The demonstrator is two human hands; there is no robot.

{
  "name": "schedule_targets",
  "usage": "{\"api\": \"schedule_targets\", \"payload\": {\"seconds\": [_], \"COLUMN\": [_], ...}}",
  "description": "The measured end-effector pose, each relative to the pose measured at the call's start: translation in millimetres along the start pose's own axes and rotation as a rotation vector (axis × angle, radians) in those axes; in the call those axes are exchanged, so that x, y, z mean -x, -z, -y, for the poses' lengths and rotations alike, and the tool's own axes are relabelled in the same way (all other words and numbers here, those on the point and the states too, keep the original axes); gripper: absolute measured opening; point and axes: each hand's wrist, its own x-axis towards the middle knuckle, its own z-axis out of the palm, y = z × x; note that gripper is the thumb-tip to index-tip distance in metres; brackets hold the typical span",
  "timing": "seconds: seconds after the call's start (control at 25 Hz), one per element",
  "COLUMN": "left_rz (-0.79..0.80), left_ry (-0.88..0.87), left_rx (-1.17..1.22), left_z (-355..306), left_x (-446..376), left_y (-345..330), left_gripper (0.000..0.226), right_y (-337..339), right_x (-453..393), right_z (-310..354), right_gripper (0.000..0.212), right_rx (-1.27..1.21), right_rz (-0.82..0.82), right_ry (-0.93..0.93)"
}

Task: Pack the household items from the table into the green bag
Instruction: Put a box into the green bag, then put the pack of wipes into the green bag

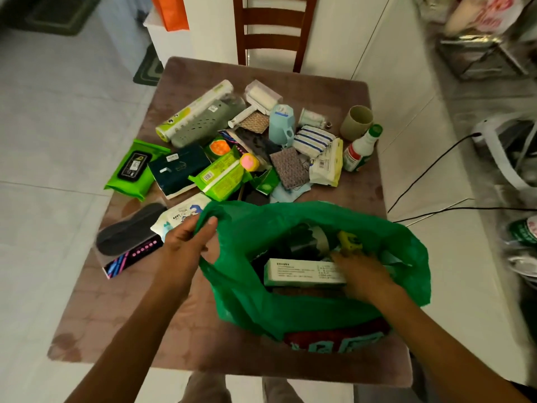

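The green bag (290,312) stands open on the near half of the table (116,309). My left hand (189,242) grips the bag's left handle and holds the mouth open. Inside the bag, my right hand (363,274) holds the right end of a long white box (296,273). A yellow item (350,241) and dark things also lie in the bag. Several household items are heaped beyond it: a green wipes pack (130,170), a dark blue box (177,170), a lime packet (220,175), a grey perforated holder (203,123), a lint roller (258,103), a white bottle (361,149).
A beige cup (356,122) stands at the table's far right. A black insole pack (130,237) and a baby wipes pack (180,213) lie left of the bag. A wooden chair (273,30) stands behind the table. Cables (430,170) run across the floor on the right.
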Motion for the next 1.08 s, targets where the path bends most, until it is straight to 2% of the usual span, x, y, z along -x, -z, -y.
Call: {"api": "schedule_targets", "payload": {"seconds": [0.08, 0.16, 0.28, 0.36, 0.44, 0.48, 0.56, 0.6, 0.68, 0.72, 0.76, 0.84, 0.92, 1.0, 1.08], "left_rz": [0.021, 0.081, 0.05, -0.022, -0.055, -0.094, -0.193, -0.163, 0.035, 0.11, 0.146, 0.145, 0.086, -0.045, -0.165], "left_ry": [0.059, 0.101, 0.081, 0.151, 0.179, 0.162, 0.1, 0.098, 0.12, 0.087, 0.041, 0.048, 0.12, 0.151, 0.045], "left_rx": [-0.038, -0.127, -0.301, -0.132, 0.069, 0.044, -0.313, -0.637, -1.216, -1.381, -1.448, -1.415, -1.256, -0.926, -0.612], "left_z": [10.4, 26.5, 46.6, 49.0, 49.8, 51.3, 63.7, 69.6, 86.9, 92.7, 93.1, 91.1, 76.5, 62.5, 46.7], "left_x": [6.4, 11.7, 14.1, 8.8, -8.8, -21.9, -61.8, -83.0, -113.2, -122.2, -128.4, -142.0, -149.0, -138.5, -115.1], "left_y": [-3.1, -7.1, -7.6, 0.9, 12.0, 20.9, 41.9, 51.1, 59.8, 63.1, 67.1, 71.6, 67.2, 67.7, 89.0], "left_gripper": [0.018, 0.039, 0.056, 0.054, 0.043, 0.037, 0.04, 0.051, 0.085, 0.098, 0.104, 0.103, 0.097, 0.086, 0.077], "right_y": [-5.0, -15.6, -14.6, -1.2, 14.1, 20.2, 23.8, 21.5, 14.9, 12.2, 10.9, 10.6, 12.2, 16.4, 19.5], "right_x": [3.8, 5.8, 1.3, -4.1, -5.4, -3.5, 1.8, 3.5, 10.4, 13.9, 17.2, 22.9, 23.9, 26.0, 29.7], "right_z": [15.9, 30.8, 39.1, 48.4, 58.1, 62.5, 65.6, 62.4, 51.9, 46.7, 41.9, 29.7, 16.2, 9.5, 8.8], "right_gripper": [0.065, 0.068, 0.073, 0.077, 0.084, 0.084, 0.069, 0.058, 0.037, 0.03, 0.026, 0.025, 0.029, 0.033, 0.052], "right_rx": [-0.102, -0.05, 0.045, -0.009, -0.126, -0.191, -0.331, -0.402, -0.507, -0.535, -0.552, -0.571, -0.551, -0.594, -0.522], "right_rz": [-0.07, -0.03, 0.002, -0.059, -0.097, -0.11, -0.195, -0.265, -0.398, -0.449, -0.483, -0.505, -0.481, -0.444, -0.51], "right_ry": [0.169, 0.269, 0.22, 0.204, 0.266, 0.285, 0.262, 0.232, 0.16, 0.127, 0.098, 0.013, -0.024, -0.031, -0.113]}}
